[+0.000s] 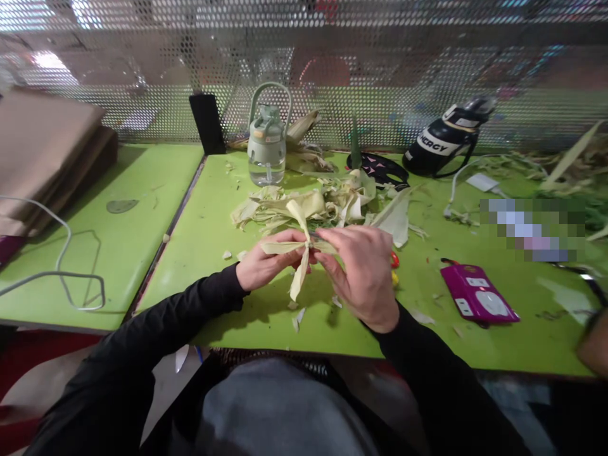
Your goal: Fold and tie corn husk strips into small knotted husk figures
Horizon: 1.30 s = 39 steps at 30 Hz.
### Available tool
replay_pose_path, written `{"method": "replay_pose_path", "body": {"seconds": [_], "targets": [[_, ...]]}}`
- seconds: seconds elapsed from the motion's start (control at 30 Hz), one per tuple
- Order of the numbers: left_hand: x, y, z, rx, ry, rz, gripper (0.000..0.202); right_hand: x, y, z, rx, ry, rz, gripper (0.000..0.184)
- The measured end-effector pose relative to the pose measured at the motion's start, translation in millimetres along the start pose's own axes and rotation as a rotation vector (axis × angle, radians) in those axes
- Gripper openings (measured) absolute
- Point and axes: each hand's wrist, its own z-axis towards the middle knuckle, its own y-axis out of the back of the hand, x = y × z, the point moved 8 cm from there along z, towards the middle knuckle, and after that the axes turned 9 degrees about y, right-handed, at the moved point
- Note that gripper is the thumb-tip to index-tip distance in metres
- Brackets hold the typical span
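Over the front middle of the table I hold a cross-shaped piece of corn husk strips (299,282), knotted or gathered at its centre. My left hand (273,258) is closed round its left side, fingers behind the strips. My right hand (363,269) pinches at the centre and right strip between thumb and forefinger. A thin grey edge shows by the right fingertips; I cannot make out what it is. Red and yellow bits peek out beside the right hand, mostly hidden. Just beyond both hands lies a loose heap of pale corn husks (308,202).
Behind the heap stand a pale green water bottle (266,149) and a dark phone-like slab (208,125). A black bottle (439,139) leans against the perforated metal screen (332,120). A purple power strip (479,294) lies right; brown cardboard (42,152) and a cable are left.
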Motion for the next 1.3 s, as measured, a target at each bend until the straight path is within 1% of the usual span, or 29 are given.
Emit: {"method": "replay_pose_path", "body": {"seconds": [0.07, 0.13, 0.3, 0.37, 0.5, 0.63, 0.77, 0.87, 0.9, 0.97, 1.0, 1.07, 1.1, 1.13, 1.2, 1.3], "targets": [[0.0, -3.2, -1.0, 0.037, -0.003, -0.013, 0.041, -0.6, -3.7, -0.1, 0.039, 0.019, 0.075, 0.011], [-0.9, -5.7, -2.2, 0.062, -0.012, -0.007, 0.040, -0.9, -2.4, 0.5, 0.034, 0.020, 0.154, 0.009], [-1.3, -12.1, -5.0, 0.086, 0.031, 0.030, 0.035, -6.7, 1.2, 3.7, 0.046, -0.079, 0.428, 0.015], [-0.7, -17.8, -6.5, 0.133, 0.045, 0.009, 0.034, -8.6, 1.5, 4.5, 0.049, -0.117, 0.532, 0.018], [2.9, -27.8, -9.3, 0.223, 0.075, -0.072, 0.033, -10.2, 1.3, 5.6, 0.043, -0.153, 0.663, 0.021], [5.6, -30.1, -10.5, 0.214, 0.119, -0.098, 0.038, -12.1, -2.9, 4.1, 0.053, -0.194, 0.789, 0.023], [2.0, -30.4, -12.5, 0.224, 0.118, -0.136, 0.038, -13.1, -5.0, 2.1, 0.052, -0.226, 0.855, 0.026], [0.6, -28.5, -12.4, 0.232, 0.131, -0.144, 0.036, -15.0, -4.6, 1.2, 0.036, -0.225, 0.814, 0.026], [0.1, -27.1, -11.6, 0.223, 0.131, -0.133, 0.035, -16.3, -4.2, 1.0, 0.028, -0.217, 0.768, 0.023], [-1.6, -23.9, -9.2, 0.196, 0.116, -0.097, 0.035, -19.2, -1.8, 0.8, -0.002, -0.177, 0.607, 0.010], [-2.6, -22.2, -7.9, 0.178, 0.104, -0.076, 0.034, -18.9, 0.3, 1.1, -0.023, -0.133, 0.508, 0.011], [-4.5, -19.4, -5.7, 0.140, 0.080, -0.026, 0.034, -15.2, 4.0, 1.6, -0.067, -0.025, 0.338, 0.030], [-5.4, -17.7, -4.9, 0.113, 0.069, 0.005, 0.034, -12.4, 5.0, 1.5, -0.084, 0.026, 0.290, 0.035], [-6.4, -16.0, -4.4, 0.086, 0.055, 0.041, 0.035, -10.0, 5.5, 1.3, -0.098, 0.063, 0.273, 0.036], [-8.8, -14.0, -4.4, 0.040, 0.018, 0.121, 0.039, -10.3, 6.3, 0.5, -0.123, 0.060, 0.293, 0.032], [-6.0, -14.4, -5.5, 0.015, 0.008, 0.203, 0.044, -14.9, 7.6, -1.0, -0.138, -0.018, 0.304, 0.026]]}}
